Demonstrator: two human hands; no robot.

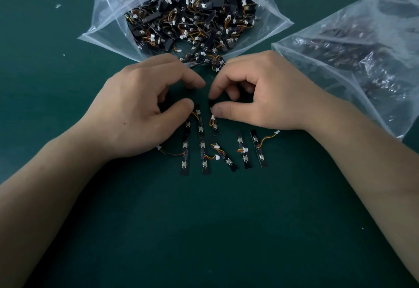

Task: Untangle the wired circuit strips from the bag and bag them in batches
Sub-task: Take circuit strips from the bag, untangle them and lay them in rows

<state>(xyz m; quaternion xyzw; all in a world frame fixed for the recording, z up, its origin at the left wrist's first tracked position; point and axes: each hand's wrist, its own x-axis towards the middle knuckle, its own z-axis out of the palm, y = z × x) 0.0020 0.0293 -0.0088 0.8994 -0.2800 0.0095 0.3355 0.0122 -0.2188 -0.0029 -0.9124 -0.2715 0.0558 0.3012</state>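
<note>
The right hand (260,97) rests low on the green table (204,231), forearm running in from the lower right, wrist flat and knuckles up. Its fingers are curled under, and thumb and forefinger pinch the far end of one black strip (214,127), which points back toward the person with its white connector and orange wire just beside the thumb.

The left hand (140,106) mirrors it from the lower left, with the palm down and fingers bent. Its thumb tip sits at the far end of the neighbouring strip (201,138), against that strip's orange wire. The forefinger arches above with a gap under it, so it is unclear whether this hand grips anything.

The two hands nearly meet over the far end of a row of strips (242,151) laid roughly side by side on the table, each with short coloured wires and a white plug.

Just beyond the hands lies an open bag (106,25), its mouth toward the person, holding a tangled heap of strips (192,20). A second bag (362,61) of clear plastic lies to the right, beside the right forearm.
</note>
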